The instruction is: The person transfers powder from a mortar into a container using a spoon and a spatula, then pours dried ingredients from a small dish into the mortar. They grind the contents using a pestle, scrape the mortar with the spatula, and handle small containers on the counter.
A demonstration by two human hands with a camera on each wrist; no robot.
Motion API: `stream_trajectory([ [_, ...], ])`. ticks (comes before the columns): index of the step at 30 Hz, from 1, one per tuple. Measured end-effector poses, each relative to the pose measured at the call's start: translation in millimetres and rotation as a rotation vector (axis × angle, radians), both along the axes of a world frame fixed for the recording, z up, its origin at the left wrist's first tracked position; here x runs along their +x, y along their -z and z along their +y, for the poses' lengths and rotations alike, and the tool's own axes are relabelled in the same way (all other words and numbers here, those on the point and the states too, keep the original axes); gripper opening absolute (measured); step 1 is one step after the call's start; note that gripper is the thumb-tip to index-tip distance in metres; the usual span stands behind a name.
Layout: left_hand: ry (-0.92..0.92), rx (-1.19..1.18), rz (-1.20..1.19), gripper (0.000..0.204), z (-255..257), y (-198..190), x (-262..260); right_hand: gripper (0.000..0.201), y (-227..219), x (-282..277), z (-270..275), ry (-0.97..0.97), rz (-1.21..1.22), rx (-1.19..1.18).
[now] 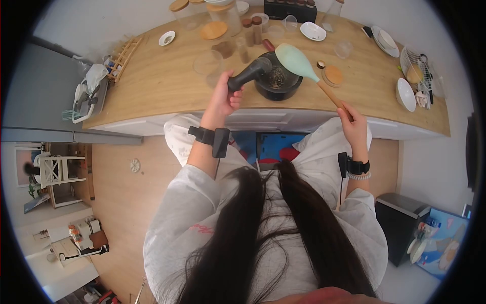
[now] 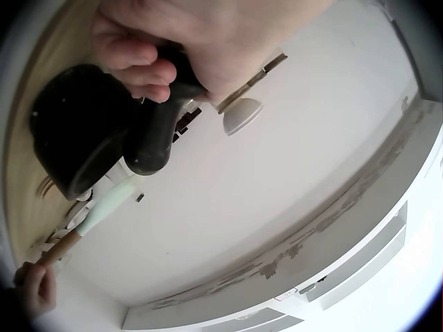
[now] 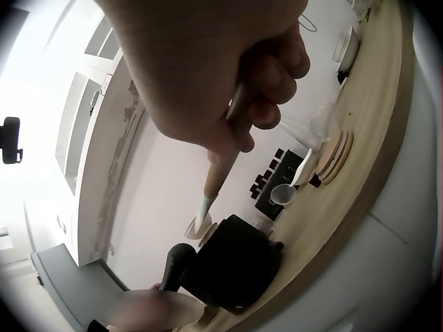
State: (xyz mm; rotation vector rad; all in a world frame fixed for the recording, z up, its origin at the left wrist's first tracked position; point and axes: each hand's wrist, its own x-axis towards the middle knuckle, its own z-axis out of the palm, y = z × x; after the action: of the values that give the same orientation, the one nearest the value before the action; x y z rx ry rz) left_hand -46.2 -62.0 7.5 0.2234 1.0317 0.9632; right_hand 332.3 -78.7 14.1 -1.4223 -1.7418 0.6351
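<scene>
In the head view, my left hand (image 1: 225,96) grips a black club-shaped tool (image 1: 247,74), its thick rounded end over the left rim of a black pot (image 1: 278,95). Dark flecks (image 1: 277,80) lie inside the pot on the counter. My right hand (image 1: 353,126) holds a mint-green silicone spoon (image 1: 295,62) by its wooden handle (image 1: 330,93). The spoon's head hangs over the pot's far right rim. Fingers wrap the tool's neck in the left wrist view, where its rounded end (image 2: 149,149) points down. The right wrist view shows the wooden handle (image 3: 223,166) inside curled fingers.
Behind the pot stand brown-capped jars (image 1: 257,31) and a black spice rack (image 1: 289,10). A round wooden lid (image 1: 332,75) lies right of the pot, with a white bowl (image 1: 405,95) and wire basket (image 1: 416,66) farther right. At the left is a tray (image 1: 99,96).
</scene>
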Motion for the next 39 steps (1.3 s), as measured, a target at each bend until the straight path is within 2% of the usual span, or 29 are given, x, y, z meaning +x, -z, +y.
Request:
stream_trajectory([
  [2, 0.014, 0.000, -0.070, 0.054, -2, 2, -1, 0.027, 1, 1, 0, -0.022, 0.040, 0.031],
  [4, 0.002, -0.019, -0.111, 0.053, -5, 1, 0, 0.027, 2, 1, -3, -0.085, 0.112, -0.060],
  [7, -0.017, -0.047, -0.196, 0.052, -9, 6, 3, 0.027, 3, 0, 0, 0.028, 0.017, -0.092],
  [9, -0.029, -0.052, -0.240, 0.052, -9, 12, 0, 0.027, 10, 1, 3, -0.015, 0.086, -0.055],
  [10, -0.002, -0.050, -0.310, 0.051, -9, 17, -2, 0.027, 12, 3, 3, -0.050, 0.153, -0.022],
  [13, 0.061, -0.059, -0.448, 0.050, -8, 24, -4, 0.026, 8, 0, -1, -0.122, 0.134, -0.095],
  [17, 0.142, -0.077, -0.626, 0.049, -9, 33, -7, 0.026, 7, -3, 1, -0.042, 0.088, -0.142],
  [20, 0.157, -0.096, -0.647, 0.047, -11, 34, -6, 0.026, 7, -1, 2, -0.052, 0.088, -0.077],
  [22, 0.175, -0.090, -0.681, 0.047, -10, 38, -6, 0.026, 3, 0, -2, -0.164, 0.075, -0.143],
  [28, 0.226, -0.031, -0.794, 0.046, -11, 59, -3, 0.026, 1, -4, -1, -0.030, 0.008, -0.071],
  [29, 0.250, -0.003, -0.825, 0.045, -11, 59, -1, 0.026, 4, -2, -1, -0.030, 0.008, -0.069],
  [31, 0.250, -0.014, -0.824, 0.045, -10, 60, 0, 0.027, 13, 2, -3, -0.157, 0.133, -0.109],
  [35, 0.264, -0.046, -0.852, 0.045, -12, 59, 4, 0.026, 13, -5, -4, -0.151, 0.169, -0.061],
  [37, 0.250, -0.050, -0.869, 0.045, -15, 58, 7, 0.026, 11, -6, -2, -0.018, 0.034, -0.016],
  [39, 0.241, -0.055, -0.888, 0.045, -15, 58, 8, 0.026, 12, -1, -2, -0.073, 0.069, -0.055],
])
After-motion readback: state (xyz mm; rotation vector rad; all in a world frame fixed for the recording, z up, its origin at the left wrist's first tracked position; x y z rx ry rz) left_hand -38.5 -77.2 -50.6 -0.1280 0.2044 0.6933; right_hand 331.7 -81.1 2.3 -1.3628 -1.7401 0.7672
